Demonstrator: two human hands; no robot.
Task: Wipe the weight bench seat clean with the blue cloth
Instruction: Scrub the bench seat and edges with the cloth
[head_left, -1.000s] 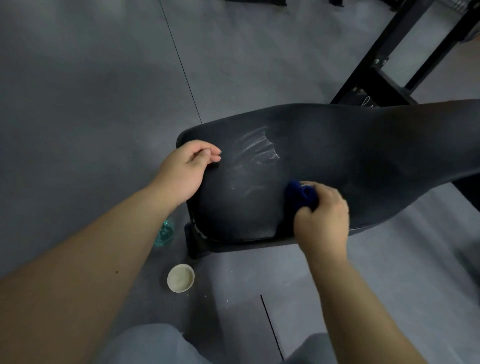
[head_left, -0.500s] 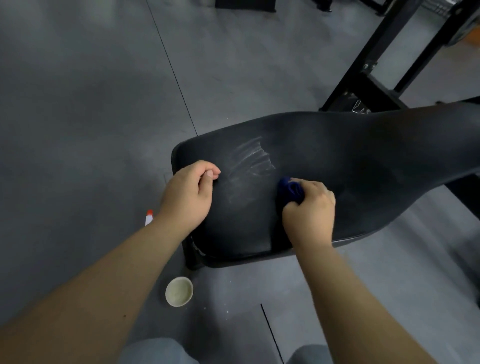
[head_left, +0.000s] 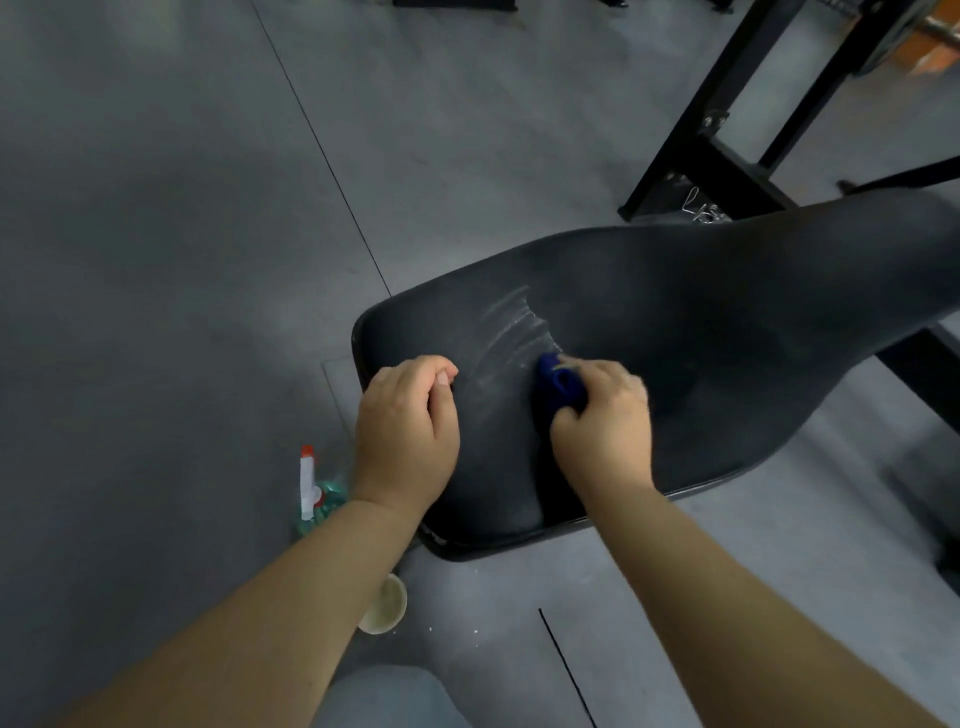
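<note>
The black padded weight bench seat (head_left: 727, 332) fills the centre and right of the head view. White streaky smears (head_left: 511, 332) mark its left part. My right hand (head_left: 605, 421) is closed around a bunched blue cloth (head_left: 556, 387) and presses it on the seat just below the smears. My left hand (head_left: 408, 431) rests on the seat's left end, fingers curled, with nothing in it.
On the grey floor left of the bench stands a spray bottle (head_left: 311, 491) with a white and red nozzle. A small pale cup (head_left: 387, 605) sits on the floor below the seat's near edge. A black metal rack frame (head_left: 701, 150) rises at the upper right.
My right hand has slid the blue cloth up the seat toward the white smears. The view has shifted, so the spray bottle now shows beside my left forearm.
</note>
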